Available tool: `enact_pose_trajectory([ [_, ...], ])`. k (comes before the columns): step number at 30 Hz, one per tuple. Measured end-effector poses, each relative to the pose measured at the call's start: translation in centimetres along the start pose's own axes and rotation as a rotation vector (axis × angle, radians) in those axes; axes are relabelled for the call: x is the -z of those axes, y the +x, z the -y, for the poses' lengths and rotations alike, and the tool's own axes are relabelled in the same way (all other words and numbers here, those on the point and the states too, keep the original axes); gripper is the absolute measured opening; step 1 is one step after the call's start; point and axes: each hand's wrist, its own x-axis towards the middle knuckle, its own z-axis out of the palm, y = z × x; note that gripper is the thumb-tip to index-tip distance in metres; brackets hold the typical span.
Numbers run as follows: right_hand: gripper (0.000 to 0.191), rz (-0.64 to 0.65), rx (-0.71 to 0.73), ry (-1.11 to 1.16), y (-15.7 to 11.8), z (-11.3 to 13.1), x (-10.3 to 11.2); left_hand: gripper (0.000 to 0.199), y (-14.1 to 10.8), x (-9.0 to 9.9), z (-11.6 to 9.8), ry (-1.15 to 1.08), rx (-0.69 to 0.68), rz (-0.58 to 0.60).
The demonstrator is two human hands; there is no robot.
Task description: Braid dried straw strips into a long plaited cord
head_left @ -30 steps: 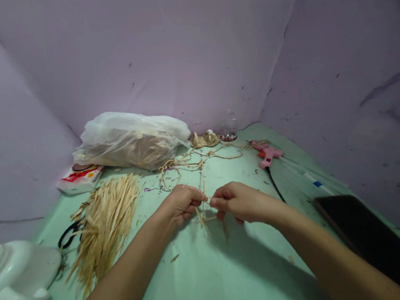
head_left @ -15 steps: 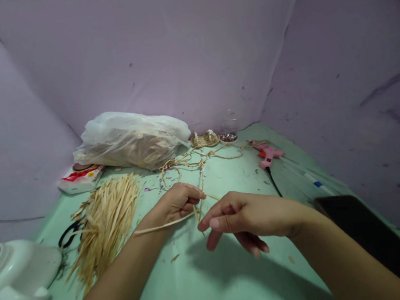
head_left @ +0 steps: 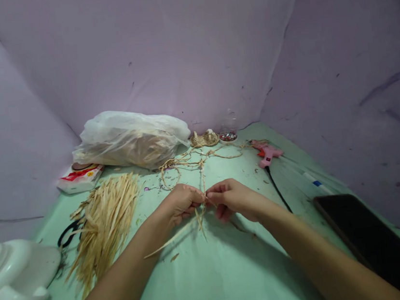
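My left hand (head_left: 185,202) and my right hand (head_left: 230,196) meet over the middle of the green table, fingertips nearly touching. Both pinch the near end of a thin twisted straw cord (head_left: 202,174). The cord runs away from me to a loose tangle of the same cord (head_left: 177,162). Loose flat strands (head_left: 174,238) hang out below my left hand, one reaching down over my left forearm. A darker strand end shows below my right hand. The exact crossing of strands between the fingertips is too small to tell.
Left: a straw bundle (head_left: 108,219) over black-handled scissors (head_left: 68,233), a white ceramic pot (head_left: 22,274), a red-and-white box (head_left: 80,178). Back: a filled plastic bag (head_left: 133,141), a woven piece (head_left: 204,139), a bead container (head_left: 228,136). Right: a pink glue gun (head_left: 269,153), a dark flat object (head_left: 375,245).
My right hand has moved up and left to the cord beside my left hand, and its spread fingers have closed in a pinch. The loose strand by my left forearm has swung lower.
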Motion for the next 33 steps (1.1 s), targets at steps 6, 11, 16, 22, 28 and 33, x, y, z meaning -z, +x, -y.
enact_pose_trajectory([
  [6, 0.010, -0.050, 0.035, 0.011, 1.3, -1.5, -0.1, 0.004, 0.0, -0.5, 0.0, 0.128, -0.037, -0.067],
  [11, 0.010, -0.048, 0.023, 0.023, 2.1, -2.1, 0.0, 0.004, 0.3, -0.6, 0.2, 0.254, -0.143, -0.062],
  [16, 0.011, -0.050, 0.021, 0.041, 2.4, -2.7, -0.1, 0.008, 1.1, 0.0, 1.2, 0.489, -0.241, -0.067],
  [22, 0.009, -0.035, 0.026, 0.022, 2.3, -2.6, -0.4, 0.011, 1.1, 0.0, 1.7, 0.620, -0.282, -0.110],
  [28, 0.012, -0.026, 0.023, -0.050, 2.3, -2.4, -0.3, 0.013, 0.9, -0.1, 1.6, 0.668, -0.285, -0.100],
  [33, 0.015, -0.032, 0.038, -0.062, 2.4, -2.7, -0.4, 0.012, 0.2, 0.6, 0.4, 0.752, -0.227, -0.186],
])
